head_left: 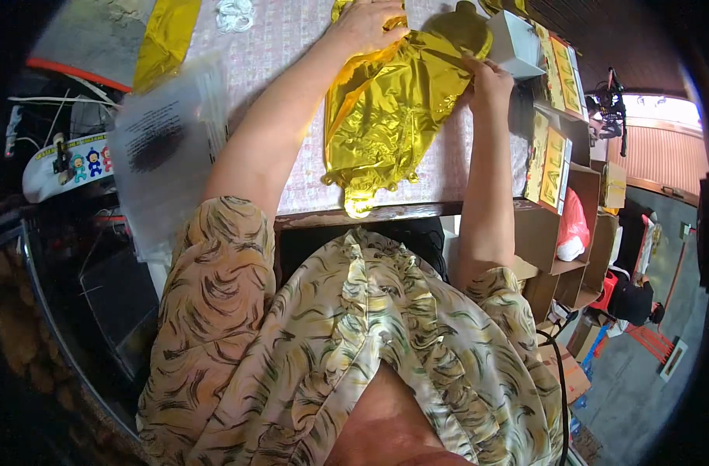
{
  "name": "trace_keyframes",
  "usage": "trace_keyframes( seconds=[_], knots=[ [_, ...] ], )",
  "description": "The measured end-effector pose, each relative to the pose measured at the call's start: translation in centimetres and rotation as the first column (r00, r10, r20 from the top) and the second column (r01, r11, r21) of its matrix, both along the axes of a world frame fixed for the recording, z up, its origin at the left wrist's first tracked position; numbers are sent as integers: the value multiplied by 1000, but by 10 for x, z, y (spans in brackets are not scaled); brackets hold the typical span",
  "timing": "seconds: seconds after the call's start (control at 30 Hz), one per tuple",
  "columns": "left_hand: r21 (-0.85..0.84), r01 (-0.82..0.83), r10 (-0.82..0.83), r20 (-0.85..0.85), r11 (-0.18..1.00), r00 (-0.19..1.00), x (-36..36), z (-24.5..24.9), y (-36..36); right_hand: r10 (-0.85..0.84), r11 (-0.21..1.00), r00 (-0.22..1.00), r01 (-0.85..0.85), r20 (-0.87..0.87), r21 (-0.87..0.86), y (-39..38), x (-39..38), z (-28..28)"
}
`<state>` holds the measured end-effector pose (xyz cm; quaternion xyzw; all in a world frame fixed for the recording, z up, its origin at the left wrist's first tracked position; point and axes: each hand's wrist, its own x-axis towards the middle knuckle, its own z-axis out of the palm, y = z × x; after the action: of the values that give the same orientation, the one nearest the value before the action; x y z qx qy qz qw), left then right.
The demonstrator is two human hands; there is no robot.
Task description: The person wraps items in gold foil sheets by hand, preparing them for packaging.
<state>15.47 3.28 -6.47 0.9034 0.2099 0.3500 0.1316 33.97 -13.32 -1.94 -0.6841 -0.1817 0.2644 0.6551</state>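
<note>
A shiny gold foil sheet [385, 124], flat and creased with small tabs at its near end, lies on the pink-and-white cloth [284, 46] of the table. My left hand [370, 29] rests on the foil's far part, its fingers curled at a folded edge. At the foil's right edge, my right hand [488, 78] pinches it between thumb and fingers. More gold foil [457, 31] lies just beyond my right hand. Another gold strip [166, 39] hangs at the table's left.
White string [235, 15] lies at the far left of the cloth. Clear plastic bags [164, 147] hang at the left edge. A white box [516, 45] and printed boxes [552, 159] stand at the right, near cardboard boxes [533, 237]. A skateboard [67, 167] is at far left.
</note>
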Motion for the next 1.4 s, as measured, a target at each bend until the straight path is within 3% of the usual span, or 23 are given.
trace_keyframes(
  seconds=[0.03,0.07,0.13,0.27,0.47,0.57,0.63,0.77,0.83,0.87,0.93,0.97,1.07,1.13,1.17,1.27,1.3,1.33,1.37,1.4],
  knots=[
    [109,-36,33,33,993,999,0,-2,-2,20,999,998,-21,64,24,-1,15,-16],
    [109,-38,35,34,993,999,1,-3,1,22,999,998,-23,66,24,0,17,-19],
    [-58,57,-57,8,997,998,3,-1,7,57,994,979,-73,197,75,1,20,-22],
    [-90,25,-27,-19,996,999,4,1,5,79,997,972,-76,220,-22,0,22,-22],
    [-43,115,-112,62,992,992,3,7,7,-87,994,967,99,239,-37,1,22,-43],
    [-144,138,-142,-18,980,990,3,6,7,-85,995,963,97,257,-35,-1,21,-40],
    [15,116,-117,89,993,989,8,-5,9,-28,997,978,42,206,-62,-3,18,-34],
    [17,122,-123,69,992,990,6,-1,5,101,995,968,-100,228,-18,-16,0,-15],
    [166,-60,45,92,984,995,5,-3,-4,51,998,969,-59,243,28,-17,-4,-16],
    [163,-62,47,95,985,994,8,-9,1,53,998,968,-61,245,25,-17,-4,-15],
    [9,-43,44,-111,999,993,12,-16,11,36,998,963,-49,267,41,-16,-5,-13],
    [7,-43,44,-113,999,993,12,-20,12,37,998,964,-49,265,39,-13,-5,-13],
    [5,-39,40,-104,999,994,13,-21,13,92,993,932,-113,351,39,0,-13,-1],
    [23,-56,59,-132,998,990,15,-20,12,102,969,874,-196,476,152,14,-30,8],
    [26,-58,61,-132,998,989,14,-20,14,116,960,882,-218,457,177,21,-44,16],
    [36,-1,8,-191,999,982,8,-3,11,201,919,694,-377,691,112,38,-78,22],
    [-237,12,-65,-215,971,974,6,14,5,266,910,653,-412,710,38,39,-90,23],
    [-492,17,-142,-218,870,965,4,28,0,330,896,608,-443,723,-37,36,-106,28],
    [-347,261,-267,34,901,963,28,-77,55,385,848,558,-528,735,-44,33,-116,30],
    [-679,441,-204,403,587,892,19,-68,41,436,792,501,-608,747,-55,28,-125,32]
  ],
)
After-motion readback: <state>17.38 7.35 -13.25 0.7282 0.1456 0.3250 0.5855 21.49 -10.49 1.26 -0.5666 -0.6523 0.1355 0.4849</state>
